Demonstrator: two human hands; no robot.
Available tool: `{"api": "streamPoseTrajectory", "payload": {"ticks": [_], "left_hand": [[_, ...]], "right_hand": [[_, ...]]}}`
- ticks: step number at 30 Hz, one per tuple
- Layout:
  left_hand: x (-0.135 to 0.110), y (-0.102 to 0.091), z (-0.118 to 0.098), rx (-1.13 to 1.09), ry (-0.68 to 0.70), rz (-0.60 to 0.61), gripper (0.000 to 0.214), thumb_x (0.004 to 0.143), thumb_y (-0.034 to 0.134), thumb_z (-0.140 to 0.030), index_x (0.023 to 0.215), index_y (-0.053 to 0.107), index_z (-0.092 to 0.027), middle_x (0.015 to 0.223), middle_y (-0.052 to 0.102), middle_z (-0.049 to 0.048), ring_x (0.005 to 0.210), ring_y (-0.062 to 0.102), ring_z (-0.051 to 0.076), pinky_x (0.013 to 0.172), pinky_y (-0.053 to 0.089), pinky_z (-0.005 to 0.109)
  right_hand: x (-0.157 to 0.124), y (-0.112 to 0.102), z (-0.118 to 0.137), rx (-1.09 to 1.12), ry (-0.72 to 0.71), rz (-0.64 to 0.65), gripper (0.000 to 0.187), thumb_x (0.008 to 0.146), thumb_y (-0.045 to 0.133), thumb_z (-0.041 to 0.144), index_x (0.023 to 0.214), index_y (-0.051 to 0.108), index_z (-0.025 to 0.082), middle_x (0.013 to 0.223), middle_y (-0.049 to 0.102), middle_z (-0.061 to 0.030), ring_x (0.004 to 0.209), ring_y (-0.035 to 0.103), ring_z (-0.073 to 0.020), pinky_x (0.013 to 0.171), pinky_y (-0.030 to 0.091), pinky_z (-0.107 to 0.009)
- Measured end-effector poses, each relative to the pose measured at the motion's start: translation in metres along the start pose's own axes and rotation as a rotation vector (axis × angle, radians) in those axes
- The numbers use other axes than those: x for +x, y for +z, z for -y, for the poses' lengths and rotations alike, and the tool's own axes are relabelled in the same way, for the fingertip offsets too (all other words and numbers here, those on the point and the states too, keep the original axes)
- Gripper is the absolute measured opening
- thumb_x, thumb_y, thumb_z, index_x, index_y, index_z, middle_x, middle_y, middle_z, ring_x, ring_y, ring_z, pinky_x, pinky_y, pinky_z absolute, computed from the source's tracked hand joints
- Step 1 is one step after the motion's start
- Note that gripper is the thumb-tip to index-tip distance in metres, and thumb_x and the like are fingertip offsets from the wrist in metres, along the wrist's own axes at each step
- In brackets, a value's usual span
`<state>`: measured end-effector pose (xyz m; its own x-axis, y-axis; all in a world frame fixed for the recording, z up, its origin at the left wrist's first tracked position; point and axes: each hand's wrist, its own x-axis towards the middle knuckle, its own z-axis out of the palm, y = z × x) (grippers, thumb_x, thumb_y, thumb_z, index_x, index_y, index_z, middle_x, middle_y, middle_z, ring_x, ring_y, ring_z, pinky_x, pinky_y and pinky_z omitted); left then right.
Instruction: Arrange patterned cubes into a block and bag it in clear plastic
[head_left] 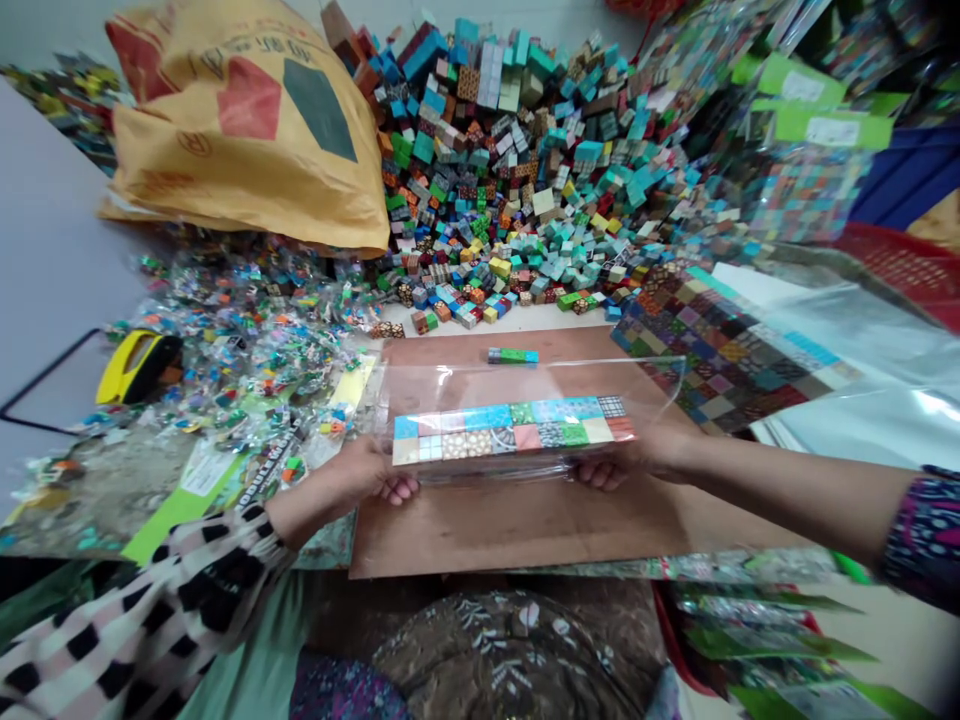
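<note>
A clear plastic bag (600, 375) is stretched between my two hands, with two rows of small patterned cubes (502, 430) lying inside along its lower part. My left hand (379, 472) grips the bag at the left end of the rows, fingers curled under. At the right end, my right hand (619, 465) is closed on the bag, its fingertips tucked beneath and partly seen through the film. Under the bag lies a brown board (495, 525). Just beyond the cubes, a short strip of joined cubes (513, 356) rests on that board.
Behind the board rises a big heap of patterned cubes (517, 190). A yellow sack (247, 130) stands back left, above many small bagged pieces (255, 320). A yellow-and-black tool (139, 365) lies left. At right are a bagged sheet of cubes (720, 350) and clear bags (885, 320).
</note>
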<state>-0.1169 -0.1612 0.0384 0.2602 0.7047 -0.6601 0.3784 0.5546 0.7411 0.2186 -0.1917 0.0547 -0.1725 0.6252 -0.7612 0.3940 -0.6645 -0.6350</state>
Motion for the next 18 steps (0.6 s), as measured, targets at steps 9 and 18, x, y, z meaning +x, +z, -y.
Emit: {"api": "streamPoseTrajectory", "payload": {"ticks": [9, 18], "left_hand": [[-0.001, 0.003, -0.005, 0.069, 0.000, -0.025, 0.017, 0.065, 0.068, -0.030, 0.065, 0.064, -0.013, 0.056, 0.067, 0.0049, 0.048, 0.059, 0.013, 0.048, 0.046, 0.025], [0.006, 0.006, -0.008, 0.113, -0.093, -0.050, 0.019, 0.062, 0.067, -0.033, 0.055, 0.061, -0.016, 0.048, 0.062, 0.0033, 0.042, 0.055, 0.013, 0.045, 0.046, 0.025]], "right_hand": [[0.004, -0.002, -0.003, -0.023, 0.027, 0.026, 0.025, 0.085, 0.058, 0.027, 0.063, 0.065, 0.016, 0.060, 0.065, -0.0049, 0.054, 0.060, -0.0114, 0.054, 0.051, -0.022], [-0.002, 0.000, 0.008, -0.132, 0.004, 0.022, 0.021, 0.081, 0.061, 0.022, 0.061, 0.062, 0.015, 0.058, 0.064, -0.0035, 0.052, 0.058, -0.0097, 0.053, 0.051, -0.020]]}}
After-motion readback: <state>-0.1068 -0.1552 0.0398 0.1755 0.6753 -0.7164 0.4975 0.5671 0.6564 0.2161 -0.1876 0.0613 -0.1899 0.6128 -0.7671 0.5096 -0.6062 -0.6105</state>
